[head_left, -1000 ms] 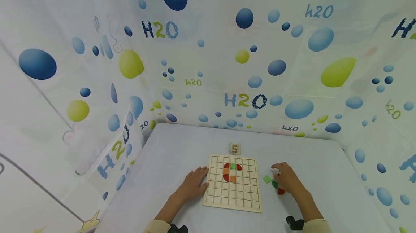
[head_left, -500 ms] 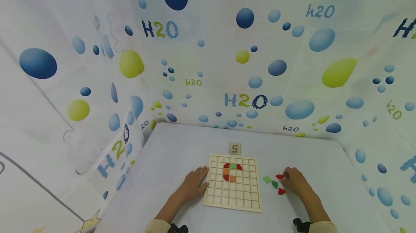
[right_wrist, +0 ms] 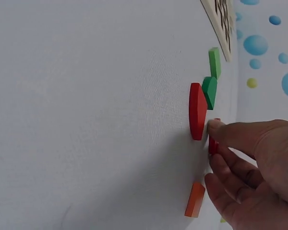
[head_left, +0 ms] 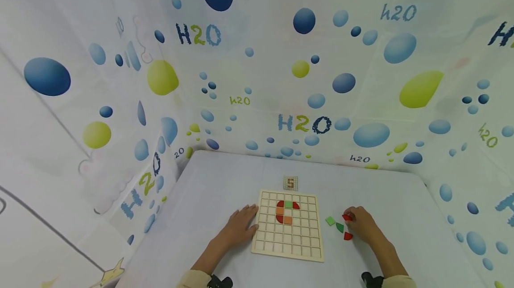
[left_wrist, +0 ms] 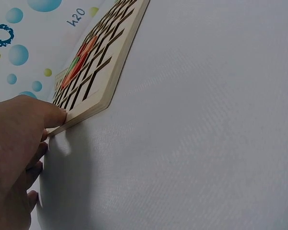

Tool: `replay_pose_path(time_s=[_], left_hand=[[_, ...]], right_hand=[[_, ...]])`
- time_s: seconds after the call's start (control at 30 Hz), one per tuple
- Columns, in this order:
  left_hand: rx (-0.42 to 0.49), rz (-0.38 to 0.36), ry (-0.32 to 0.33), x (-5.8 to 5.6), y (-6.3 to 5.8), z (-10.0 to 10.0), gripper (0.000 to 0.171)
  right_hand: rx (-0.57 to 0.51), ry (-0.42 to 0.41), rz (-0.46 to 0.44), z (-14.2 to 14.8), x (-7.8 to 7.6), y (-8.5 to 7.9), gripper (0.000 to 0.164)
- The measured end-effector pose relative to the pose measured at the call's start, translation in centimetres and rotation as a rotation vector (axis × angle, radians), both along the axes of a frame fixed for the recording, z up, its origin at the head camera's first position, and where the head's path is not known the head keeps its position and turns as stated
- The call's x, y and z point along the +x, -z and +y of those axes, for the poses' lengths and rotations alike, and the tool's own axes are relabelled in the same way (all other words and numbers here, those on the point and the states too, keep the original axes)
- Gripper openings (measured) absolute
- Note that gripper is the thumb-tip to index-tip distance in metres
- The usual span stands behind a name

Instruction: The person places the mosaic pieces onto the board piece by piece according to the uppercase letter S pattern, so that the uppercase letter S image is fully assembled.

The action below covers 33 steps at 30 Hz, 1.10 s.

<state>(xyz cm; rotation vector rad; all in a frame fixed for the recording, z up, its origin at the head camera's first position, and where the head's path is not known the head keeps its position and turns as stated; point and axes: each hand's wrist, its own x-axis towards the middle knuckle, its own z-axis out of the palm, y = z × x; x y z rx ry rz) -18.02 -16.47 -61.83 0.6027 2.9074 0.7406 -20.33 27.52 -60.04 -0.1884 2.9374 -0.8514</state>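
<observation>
Board: the gridded wooden board (head_left: 287,248) lies flat on the white bench (head_left: 225,172), red, orange and green shapes seated in its upper squares in a hooked curve.
Card: a small patterned card (head_left: 291,183), marked with what looks like an S, sits just beyond the board's far edge, probably propped in sight as a model.
Loose pieces: right of the board lie a light green square (head_left: 330,220), a dark green piece (head_left: 340,227) and a loose red piece (head_left: 348,236), apparently kept within easy reach; an orange piece (right_wrist: 195,199) rests near the fingers.
Left hand: fingers extended and relaxed, the hand (head_left: 238,227) rests at the board's left edge, thumb touching the rim, likely to steady it; that grip is spread, pinching nothing.
Right hand: palm turned inward, wrist low, the hand (head_left: 363,224) reaches in right of the board from the near side.
Right grip: thumb and fingertips pinch a red piece (right_wrist: 213,145) by its edges, seemingly for a light, controlled hold.
</observation>
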Motion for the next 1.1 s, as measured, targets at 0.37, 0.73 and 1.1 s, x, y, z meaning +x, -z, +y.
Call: replay_pose_path(time_s=[0.37, 0.73, 1.1], left_hand=[[-0.005, 0.016, 0.011, -0.3, 0.1, 0.0, 0.06], [-0.014, 0.007, 0.005, -0.4, 0.3, -0.1, 0.061], [0.0, 0.008, 0.005, 0.0, -0.1, 0.0, 0.061]], right_hand=[[-0.004, 0.052, -0.012, -0.3, 0.3, -0.1, 0.023], [-0.014, 0.081, 0.015, -0.6, 0.3, 0.6, 0.025], [-0.112, 0.156, -0.052, -2.4, -0.2, 0.3, 0.032]])
